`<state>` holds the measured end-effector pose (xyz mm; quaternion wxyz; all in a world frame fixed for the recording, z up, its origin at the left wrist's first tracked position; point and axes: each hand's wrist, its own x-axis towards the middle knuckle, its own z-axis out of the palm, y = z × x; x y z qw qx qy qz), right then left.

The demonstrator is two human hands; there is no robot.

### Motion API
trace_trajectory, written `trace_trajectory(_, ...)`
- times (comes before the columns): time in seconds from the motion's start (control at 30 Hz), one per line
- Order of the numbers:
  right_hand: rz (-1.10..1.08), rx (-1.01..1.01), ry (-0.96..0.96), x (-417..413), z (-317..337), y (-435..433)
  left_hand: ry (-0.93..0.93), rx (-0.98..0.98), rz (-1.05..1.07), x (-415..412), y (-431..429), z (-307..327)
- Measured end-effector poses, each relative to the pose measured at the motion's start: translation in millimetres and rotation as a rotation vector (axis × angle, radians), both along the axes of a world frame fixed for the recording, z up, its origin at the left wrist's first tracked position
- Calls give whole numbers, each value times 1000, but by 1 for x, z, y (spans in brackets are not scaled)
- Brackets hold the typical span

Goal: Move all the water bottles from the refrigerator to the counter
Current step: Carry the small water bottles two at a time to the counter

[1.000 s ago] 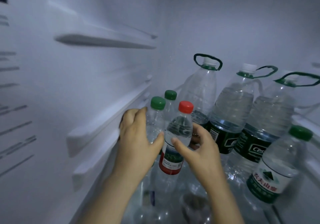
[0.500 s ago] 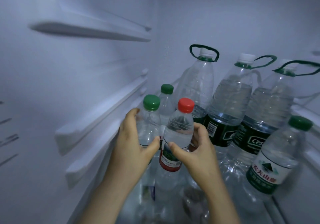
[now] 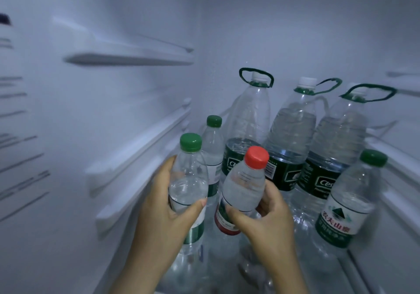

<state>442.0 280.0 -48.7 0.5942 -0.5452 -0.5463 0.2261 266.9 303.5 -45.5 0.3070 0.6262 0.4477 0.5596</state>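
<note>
Inside the refrigerator, my left hand (image 3: 163, 205) grips a small green-capped water bottle (image 3: 189, 171), fingers and thumb wrapped round its body. My right hand (image 3: 266, 221) grips a small red-capped water bottle (image 3: 244, 187), which tilts to the right above the glass shelf (image 3: 225, 268). Another small green-capped bottle (image 3: 212, 148) stands behind them. Three large handled water bottles (image 3: 250, 121) (image 3: 293, 134) (image 3: 338, 143) stand in a row at the back. At the right leans a green-capped bottle (image 3: 347, 203) with a green and white label.
Shelf rails (image 3: 141, 148) jut out from the refrigerator's left wall, and a higher ledge (image 3: 127, 58) sits above them. The right wall rails (image 3: 395, 164) run close beside the right-hand bottle.
Both hands have lifted their bottles and drawn them toward me. The red-capped bottle has tipped to the right. The green-capped bottle in my left hand has come away from the one behind it.
</note>
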Motion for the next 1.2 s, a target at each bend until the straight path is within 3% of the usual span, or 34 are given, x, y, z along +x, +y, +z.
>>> trace_trajectory(0.43, -55, 142, 114, -22, 47, -67, -210, 58, -139, -6, -40, 27)
trace_trajectory(0.73, -364, 232, 69, -54, 68, -156, -201, 122, -477, -18, -90, 50)
trace_trajectory(1.2, -759, 275, 18, -98, 76, -308, -277, 25, -915, -4, -193, 52)
